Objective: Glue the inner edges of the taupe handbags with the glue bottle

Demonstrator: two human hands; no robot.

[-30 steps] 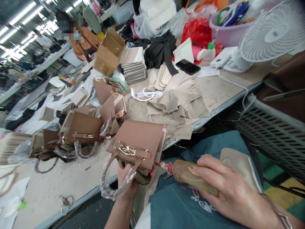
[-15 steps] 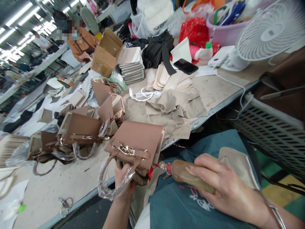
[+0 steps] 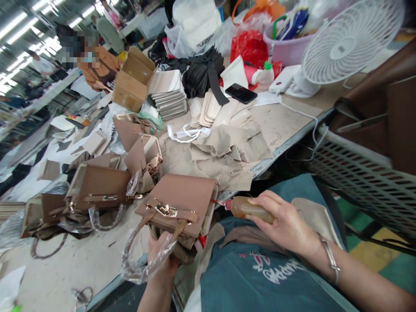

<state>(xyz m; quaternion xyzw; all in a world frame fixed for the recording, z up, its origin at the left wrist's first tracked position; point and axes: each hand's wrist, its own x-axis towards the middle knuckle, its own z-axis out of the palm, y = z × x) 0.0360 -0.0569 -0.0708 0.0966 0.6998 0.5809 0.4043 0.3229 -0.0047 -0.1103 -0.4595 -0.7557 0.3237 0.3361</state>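
My left hand [image 3: 161, 253] grips the underside of a tan handbag [image 3: 182, 197] at the table's near edge, by its plastic-wrapped handle [image 3: 143, 260]. The bag has a gold clasp [image 3: 164, 210] on a strap. My right hand [image 3: 286, 225] is closed round a brownish squeeze bottle [image 3: 250, 208] with a red nozzle tip that points at the bag's right side. A beige fabric piece [image 3: 312, 214] lies on my teal apron [image 3: 260, 268] behind the right hand.
More tan handbags [image 3: 97, 186] lie to the left on the table [image 3: 286, 121]. Beige cloth pieces [image 3: 227, 149], stacked panels [image 3: 169, 93], a cardboard box [image 3: 131, 80], a phone [image 3: 241, 92] and a white fan [image 3: 347, 41] stand further back. A person in orange works at the far left.
My right hand has moved the bottle up and leftwards, its nozzle now at the bag's right edge. The view has shifted to the right.
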